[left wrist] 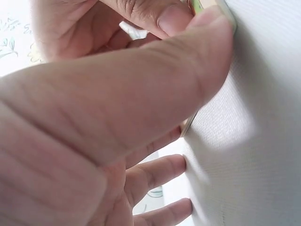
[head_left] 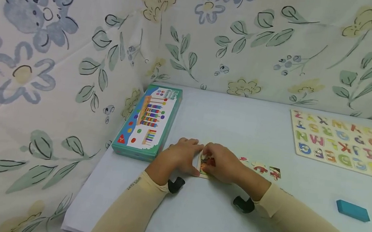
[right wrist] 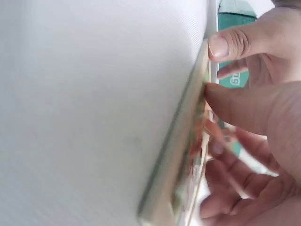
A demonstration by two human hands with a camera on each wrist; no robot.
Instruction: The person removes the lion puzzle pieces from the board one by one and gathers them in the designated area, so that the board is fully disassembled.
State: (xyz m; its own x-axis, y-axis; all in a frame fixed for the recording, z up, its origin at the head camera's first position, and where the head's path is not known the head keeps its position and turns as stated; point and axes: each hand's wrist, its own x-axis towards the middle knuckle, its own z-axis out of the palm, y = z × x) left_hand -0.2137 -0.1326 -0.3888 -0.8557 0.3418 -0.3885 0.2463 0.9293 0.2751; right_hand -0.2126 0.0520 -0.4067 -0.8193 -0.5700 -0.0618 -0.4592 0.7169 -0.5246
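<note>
A thin wooden picture puzzle board (head_left: 203, 176) lies flat on the table between both hands. My left hand (head_left: 182, 156) rests at its left end, with the thumb on the near corner; the other fingers are spread, some tips on the table. With curled fingers my right hand (head_left: 223, 163) pinches a small orange-and-red puzzle piece (right wrist: 214, 128) over the board's left part. In the right wrist view the right thumb touches the board's edge (right wrist: 171, 174). Fingers hide much of the piece. Loose red puzzle pieces (head_left: 260, 168) lie beyond the right wrist.
A green-edged game box (head_left: 148, 123) lies left of the hands. An alphabet puzzle board (head_left: 339, 142) is at the back right, and a teal block (head_left: 353, 211) at the right. Floral cloth (head_left: 246, 43) hangs behind and left of the white table (head_left: 196, 221).
</note>
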